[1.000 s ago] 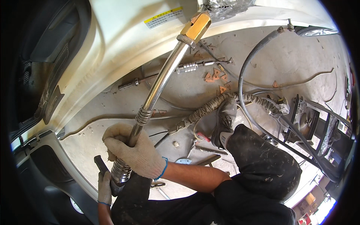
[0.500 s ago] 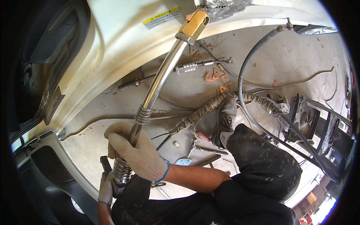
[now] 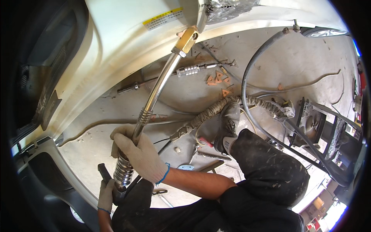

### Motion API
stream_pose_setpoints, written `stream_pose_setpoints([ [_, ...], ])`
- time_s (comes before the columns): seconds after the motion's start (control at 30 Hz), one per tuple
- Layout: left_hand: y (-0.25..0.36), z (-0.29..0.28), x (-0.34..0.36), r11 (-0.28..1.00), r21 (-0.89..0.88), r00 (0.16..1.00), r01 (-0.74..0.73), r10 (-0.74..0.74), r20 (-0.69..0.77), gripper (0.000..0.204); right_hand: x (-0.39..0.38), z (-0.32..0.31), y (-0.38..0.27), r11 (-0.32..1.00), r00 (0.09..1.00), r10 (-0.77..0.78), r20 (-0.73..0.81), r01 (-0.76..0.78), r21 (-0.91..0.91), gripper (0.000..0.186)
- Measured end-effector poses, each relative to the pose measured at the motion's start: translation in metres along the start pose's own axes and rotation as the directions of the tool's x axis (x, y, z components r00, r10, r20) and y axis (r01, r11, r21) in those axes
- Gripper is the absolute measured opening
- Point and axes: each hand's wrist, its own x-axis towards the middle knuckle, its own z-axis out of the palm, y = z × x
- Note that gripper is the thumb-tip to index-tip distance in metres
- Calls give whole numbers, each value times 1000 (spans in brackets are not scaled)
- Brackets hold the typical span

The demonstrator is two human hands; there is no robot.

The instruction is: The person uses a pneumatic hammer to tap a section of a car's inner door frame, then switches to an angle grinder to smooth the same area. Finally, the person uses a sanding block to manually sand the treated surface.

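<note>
A long chrome dent puller with coil springs and a brass head slants across the left middle. My right hand, in a white knit glove, is closed around its shaft. Lower down, my gloved left hand wraps the tool's rear end beside a black handle; its fingers are partly hidden. The brass head lies at the lower edge of a white car body panel, near a bare metal patch. Whether its tip touches the panel, I cannot tell.
A second slide-hammer-like tool lies on the floor near several copper-coloured triangular pieces. A cloth-wrapped cable and a dark hose run past my shoe. A black metal frame stands at right. An open car door is at lower left.
The brass head has moved down and slightly left, away from the bare metal patch. Both hands keep their hold on the dent puller. The whole view has shifted a little.
</note>
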Motion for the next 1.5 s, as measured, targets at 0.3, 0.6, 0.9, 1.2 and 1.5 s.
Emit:
stream_pose_setpoints([
  [0.3,-7,-5,5,1000,-7,1000,17,-17,3,37,4,-26,24,1000,995,-7,-97,10,25,22],
  [0.6,-28,-13,19,999,-22,999,35,-34,42,34,4,-13,34,998,998,37,-47,-34,48,18],
  [0.9,-36,-16,23,999,-29,998,40,-39,54,32,6,-15,38,999,999,25,-26,-24,49,19],
  [1.2,-36,-17,25,999,-29,998,46,-44,50,30,6,-15,37,997,998,38,-47,-34,71,19],
  [1.5,-38,-21,21,998,-38,998,50,-49,37,28,5,-15,32,996,997,74,-16,-73,49,18],
])
